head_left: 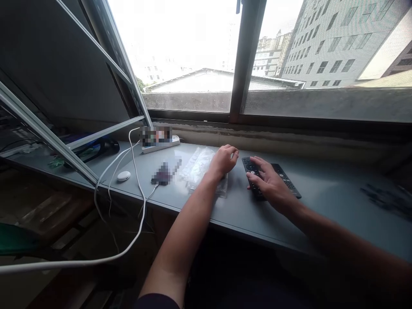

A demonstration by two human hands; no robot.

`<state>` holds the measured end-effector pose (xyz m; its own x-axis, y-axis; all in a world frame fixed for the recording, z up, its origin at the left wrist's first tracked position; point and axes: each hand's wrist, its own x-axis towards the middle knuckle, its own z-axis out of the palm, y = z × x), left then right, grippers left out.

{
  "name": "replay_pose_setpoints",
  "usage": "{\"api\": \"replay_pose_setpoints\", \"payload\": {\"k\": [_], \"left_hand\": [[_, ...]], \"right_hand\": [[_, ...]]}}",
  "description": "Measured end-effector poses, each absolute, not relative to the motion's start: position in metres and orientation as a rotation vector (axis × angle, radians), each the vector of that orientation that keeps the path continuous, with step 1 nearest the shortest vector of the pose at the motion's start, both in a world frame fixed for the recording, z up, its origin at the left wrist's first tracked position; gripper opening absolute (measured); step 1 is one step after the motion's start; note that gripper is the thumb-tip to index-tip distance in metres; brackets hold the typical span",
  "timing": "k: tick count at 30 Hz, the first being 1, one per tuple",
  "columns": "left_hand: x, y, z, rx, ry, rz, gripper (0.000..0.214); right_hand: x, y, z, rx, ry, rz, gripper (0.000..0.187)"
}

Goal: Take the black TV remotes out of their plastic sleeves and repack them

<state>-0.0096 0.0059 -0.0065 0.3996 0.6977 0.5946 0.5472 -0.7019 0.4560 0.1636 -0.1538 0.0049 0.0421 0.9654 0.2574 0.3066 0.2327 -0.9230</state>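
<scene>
A black remote control [288, 179] lies on the grey desk [322, 206] under the window. My right hand [268, 182] rests on its near half, fingers spread flat over the buttons. My left hand [223, 161] sits just left of the remote, fingers curled into a loose fist, resting on the edge of a clear plastic bag [199, 169]. I cannot make out whether anything is inside the curled fingers.
A blurred dark device [164, 174] with a white cable [138, 201], a small white oval object [123, 176] and a white power strip [161, 143] lie to the left. Slanted metal frame bars [48, 133] cross at far left. A dark object [386, 197] lies at far right.
</scene>
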Motion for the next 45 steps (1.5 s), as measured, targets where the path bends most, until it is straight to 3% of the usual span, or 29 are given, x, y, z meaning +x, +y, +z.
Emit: {"api": "replay_pose_setpoints", "payload": {"k": [7,22,45], "left_hand": [[-0.014,0.004,-0.004,2.454,1.144,1.191,0.021],[-0.016,0.009,-0.006,2.448,1.213,1.109,0.023],[-0.015,0.010,-0.005,2.470,1.248,1.033,0.023]], "right_hand": [[0.159,-0.162,0.022,-1.403,-1.504,0.966,0.063],[0.155,-0.167,-0.007,-1.392,-1.889,0.682,0.061],[0.139,-0.166,-0.024,-1.345,-2.035,0.542,0.063]]}}
